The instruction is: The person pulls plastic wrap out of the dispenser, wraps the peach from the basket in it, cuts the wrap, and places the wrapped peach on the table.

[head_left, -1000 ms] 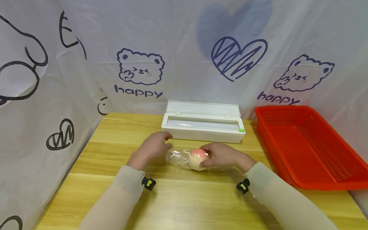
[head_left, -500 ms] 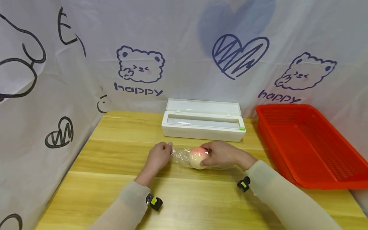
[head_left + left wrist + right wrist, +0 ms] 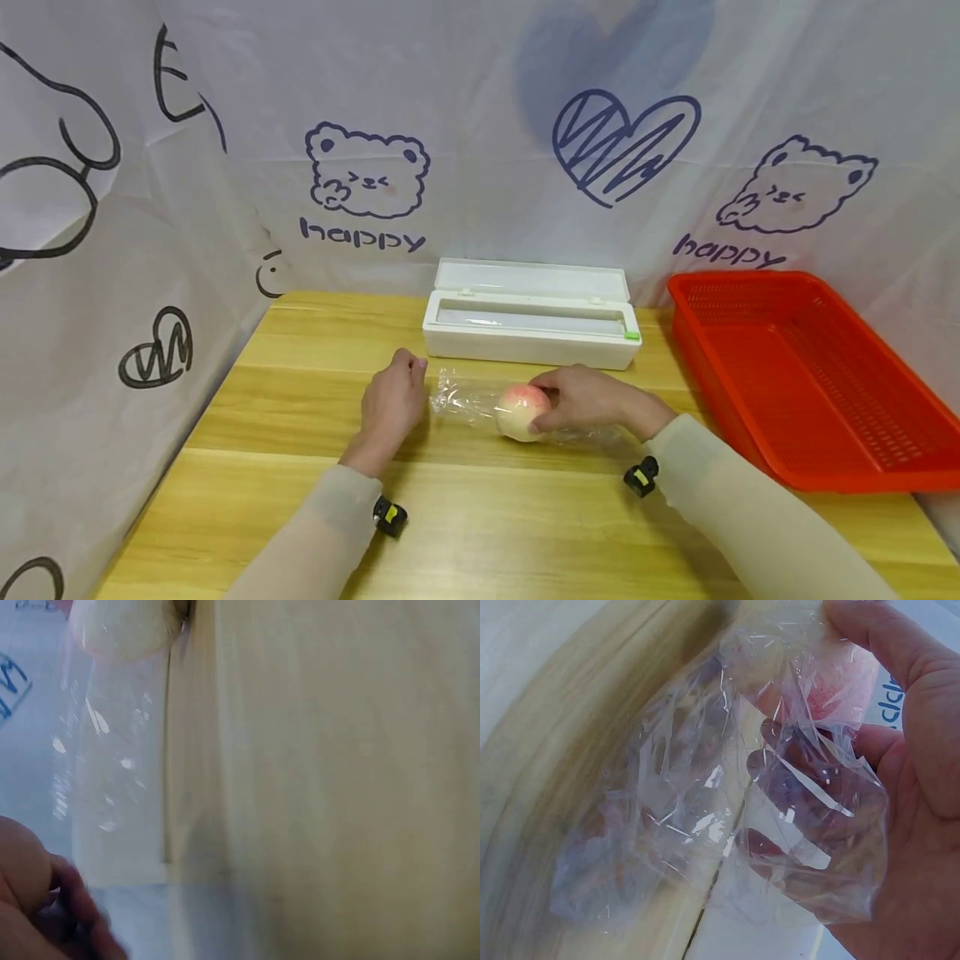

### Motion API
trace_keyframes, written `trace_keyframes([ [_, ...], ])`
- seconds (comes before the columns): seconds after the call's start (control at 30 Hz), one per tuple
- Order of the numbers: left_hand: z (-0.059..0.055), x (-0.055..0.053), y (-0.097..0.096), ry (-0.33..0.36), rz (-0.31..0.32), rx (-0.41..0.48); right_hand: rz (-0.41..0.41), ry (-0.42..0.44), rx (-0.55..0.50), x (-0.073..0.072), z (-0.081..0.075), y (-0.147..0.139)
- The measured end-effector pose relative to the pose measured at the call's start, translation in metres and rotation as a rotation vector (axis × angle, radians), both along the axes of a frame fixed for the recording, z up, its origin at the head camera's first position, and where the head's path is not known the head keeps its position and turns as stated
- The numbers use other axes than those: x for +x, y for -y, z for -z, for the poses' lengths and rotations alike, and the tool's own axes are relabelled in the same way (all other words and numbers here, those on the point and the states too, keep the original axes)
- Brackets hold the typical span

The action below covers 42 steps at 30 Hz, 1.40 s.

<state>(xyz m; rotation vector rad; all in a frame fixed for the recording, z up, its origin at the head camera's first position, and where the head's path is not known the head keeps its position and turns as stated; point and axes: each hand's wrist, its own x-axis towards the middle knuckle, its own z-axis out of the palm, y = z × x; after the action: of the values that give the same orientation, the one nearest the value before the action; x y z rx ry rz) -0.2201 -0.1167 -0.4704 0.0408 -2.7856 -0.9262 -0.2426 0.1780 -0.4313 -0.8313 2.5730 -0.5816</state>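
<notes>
A pink-and-cream peach (image 3: 522, 412), wrapped in clear plastic wrap (image 3: 461, 398), lies mid-table, the wrap stretching out to both sides. My right hand (image 3: 585, 398) grips the peach from its right side, thumb in front and fingers behind. Loose, crinkled wrap (image 3: 705, 802) bunches under the palm in the right wrist view. At the left end, my left hand (image 3: 393, 398) is curled, thumb against fingers, pinching the edge of the wrap. In the left wrist view, the left hand's curled fingers (image 3: 82, 915) appear at the lower left, below the shiny wrap, with the peach at the top.
Behind the hands stands a long white box (image 3: 528, 343) with its lid raised, a roll inside and a green tab at its right end. A red plastic basket (image 3: 731, 387) sits at the right. White cloth (image 3: 487, 167) with drawings surrounds the wooden table (image 3: 480, 517).
My left hand has come down to the wrap's left end, curled its fingers, then drawn left, stretching the wrap out. The right hand keeps its grip, with the peach shifted slightly right.
</notes>
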Motion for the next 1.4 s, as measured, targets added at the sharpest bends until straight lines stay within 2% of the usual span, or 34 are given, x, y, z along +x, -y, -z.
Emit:
trace_keyframes([
  [0.07, -0.008, 0.005, -0.009, -0.146, 0.073, -0.044, 0.008, 0.005, 0.001, 0.0, 0.001, -0.001],
  [0.1, -0.012, 0.009, -0.015, -0.212, 0.142, -0.084, 0.009, 0.007, -0.001, 0.0, 0.001, -0.001],
  [0.17, -0.019, 0.015, -0.031, -0.301, 0.335, -0.173, 0.008, 0.01, -0.004, 0.0, 0.002, -0.001],
  [0.23, -0.023, 0.019, -0.045, -0.292, 0.545, -0.279, 0.019, 0.011, -0.009, 0.0, 0.0, -0.001],
  [0.27, -0.024, 0.021, -0.052, -0.266, 0.622, -0.325, 0.03, 0.009, -0.023, 0.0, -0.001, -0.003],
  [0.33, -0.024, 0.022, -0.063, -0.211, 0.702, -0.402, 0.076, -0.01, -0.062, 0.001, -0.005, -0.008],
  [0.43, -0.02, 0.022, -0.071, -0.154, 0.684, -0.466, 0.211, -0.1, -0.134, 0.006, -0.013, -0.022],
  [0.53, -0.018, 0.02, -0.073, -0.143, 0.644, -0.457, 0.419, -0.196, -0.148, 0.013, -0.018, -0.04],
  [0.6, -0.018, 0.02, -0.072, -0.134, 0.637, -0.439, 0.544, -0.195, -0.131, 0.018, -0.017, -0.05],
  [0.67, -0.018, 0.019, -0.072, -0.131, 0.64, -0.424, 0.612, -0.136, -0.129, 0.023, -0.013, -0.059],
  [0.73, -0.018, 0.018, -0.072, -0.127, 0.643, -0.421, 0.647, -0.035, -0.177, 0.027, -0.007, -0.062],
  [0.83, -0.018, 0.017, -0.073, -0.108, 0.648, -0.415, 0.703, 0.107, -0.309, 0.03, 0.004, -0.061],
  [0.93, -0.017, 0.017, -0.074, -0.075, 0.656, -0.401, 0.768, 0.168, -0.438, 0.031, 0.013, -0.055],
  [1.0, -0.017, 0.017, -0.074, -0.056, 0.66, -0.392, 0.803, 0.158, -0.484, 0.03, 0.017, -0.051],
  [1.07, -0.017, 0.017, -0.074, -0.048, 0.66, -0.384, 0.837, 0.113, -0.491, 0.03, 0.02, -0.049],
  [1.23, -0.017, 0.016, -0.074, -0.056, 0.673, -0.376, 0.903, 0.0, -0.439, 0.028, 0.025, -0.049],
  [1.3, -0.017, 0.015, -0.075, -0.061, 0.68, -0.373, 0.915, -0.011, -0.449, 0.027, 0.027, -0.05],
  [1.4, -0.016, 0.015, -0.076, -0.062, 0.675, -0.369, 0.935, 0.02, -0.501, 0.027, 0.027, -0.054],
])
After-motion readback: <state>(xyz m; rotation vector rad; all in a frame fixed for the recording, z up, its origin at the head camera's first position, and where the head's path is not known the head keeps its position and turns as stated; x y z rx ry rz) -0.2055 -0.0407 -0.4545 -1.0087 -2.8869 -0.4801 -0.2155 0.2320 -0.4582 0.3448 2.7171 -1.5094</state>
